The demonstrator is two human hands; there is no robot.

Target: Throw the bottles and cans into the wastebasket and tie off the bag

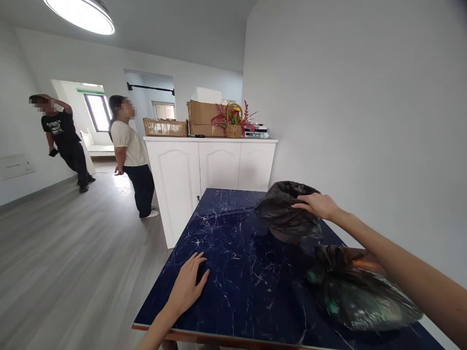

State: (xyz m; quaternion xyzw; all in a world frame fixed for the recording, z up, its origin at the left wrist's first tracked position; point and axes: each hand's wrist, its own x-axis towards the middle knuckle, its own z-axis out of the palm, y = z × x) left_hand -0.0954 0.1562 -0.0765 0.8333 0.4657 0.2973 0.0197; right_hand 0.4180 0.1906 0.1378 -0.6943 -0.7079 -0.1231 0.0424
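Observation:
My left hand (188, 287) lies on the blue marbled table (233, 291) near its left front edge, fingers spread, holding nothing. At the far right part of the table stands a bin lined with a black plastic bag (282, 209), its mouth open upward. My right hand (318, 205) is at the right rim of this bag, fingers stretched out over it; the thumb's contact is hidden. Nearer to me, under my right forearm, a knotted, filled dark bag (361, 296) lies on the table, with greenish and orange things showing through the thin plastic.
Behind the table stands a white cabinet (219, 165) bearing cardboard boxes (206, 116) and a flower basket (233, 130). Two people stand at the left, one in a black shirt (60, 129), one in a cream top (127, 143). A white wall (357, 121) borders the right side.

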